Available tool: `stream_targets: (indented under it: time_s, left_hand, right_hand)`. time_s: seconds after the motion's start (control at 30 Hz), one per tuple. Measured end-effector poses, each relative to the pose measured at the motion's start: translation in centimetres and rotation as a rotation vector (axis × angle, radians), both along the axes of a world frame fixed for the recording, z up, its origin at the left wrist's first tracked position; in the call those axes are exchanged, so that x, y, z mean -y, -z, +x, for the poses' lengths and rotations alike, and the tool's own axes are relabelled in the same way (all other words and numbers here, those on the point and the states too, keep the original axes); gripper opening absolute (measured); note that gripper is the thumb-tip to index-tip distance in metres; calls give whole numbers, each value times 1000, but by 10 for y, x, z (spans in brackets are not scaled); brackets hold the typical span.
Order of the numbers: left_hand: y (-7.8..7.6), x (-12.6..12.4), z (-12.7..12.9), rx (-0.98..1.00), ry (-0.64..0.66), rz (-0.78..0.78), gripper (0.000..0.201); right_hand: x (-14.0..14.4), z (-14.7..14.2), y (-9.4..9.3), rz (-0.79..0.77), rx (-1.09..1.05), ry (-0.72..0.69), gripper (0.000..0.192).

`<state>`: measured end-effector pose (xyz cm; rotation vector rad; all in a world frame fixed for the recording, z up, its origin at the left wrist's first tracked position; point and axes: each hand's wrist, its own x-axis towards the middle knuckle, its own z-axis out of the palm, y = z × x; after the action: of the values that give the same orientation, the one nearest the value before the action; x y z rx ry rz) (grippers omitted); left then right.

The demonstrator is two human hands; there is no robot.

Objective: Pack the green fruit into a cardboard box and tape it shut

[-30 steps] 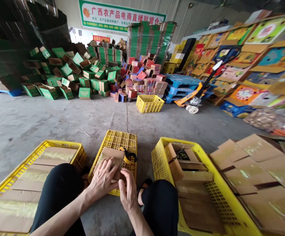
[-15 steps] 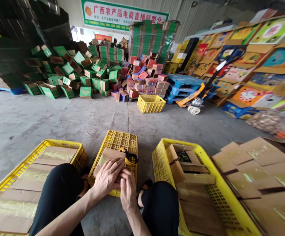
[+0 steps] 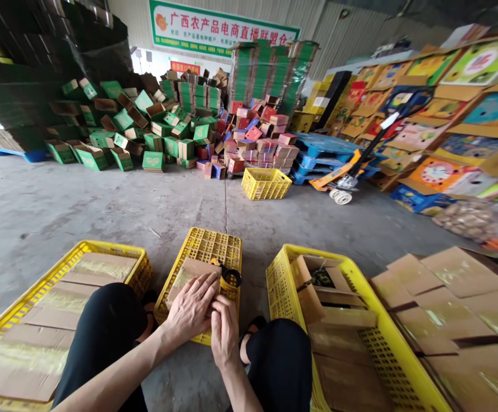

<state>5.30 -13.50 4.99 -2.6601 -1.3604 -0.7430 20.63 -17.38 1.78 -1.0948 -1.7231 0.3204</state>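
A small taped cardboard box (image 3: 188, 270) lies on an upturned yellow crate (image 3: 212, 243) between my knees. My left hand (image 3: 194, 301) rests flat on top of the box, fingers stretched out over its near right part. At the box's near right end, my right hand (image 3: 224, 327) is closed with the fingers curled in against it and the thumb up. Its fingertips are partly hidden beside the left hand. Just beyond the hands, on the same crate, sits a yellow and black tape dispenser (image 3: 232, 278).
Taped boxes fill a yellow crate (image 3: 147, 269) on the left. Another yellow crate (image 3: 277, 286) on the right holds open and folded cartons, beside stacked taped boxes (image 3: 459, 263). Farther off are a yellow basket (image 3: 266, 186), a pallet jack (image 3: 339, 182) and piled green cartons (image 3: 152, 161).
The view has shifted slightly. My hands stay in nearly the same place on the cardboard box, the left one still flat on top.
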Motion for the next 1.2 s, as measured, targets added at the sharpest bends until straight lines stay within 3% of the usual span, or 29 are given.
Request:
stream_targets:
  time_s: [0.37, 0.8, 0.97, 1.2]
  left_hand:
    - [8, 6, -45, -65, 38, -21, 108]
    - [25, 17, -93, -57, -151, 60, 97]
    - [25, 20, -89, -50, -170, 81, 103]
    - [20, 26, -52, -52, -100, 57, 110]
  right_hand:
    - [-4, -2, 0, 45, 38, 23, 25]
    - [-5, -3, -1, 48, 52, 29, 25]
    - [-4, -6, 0, 62, 6, 48, 24]
    - [-4, -7, 1, 58, -25, 87, 25]
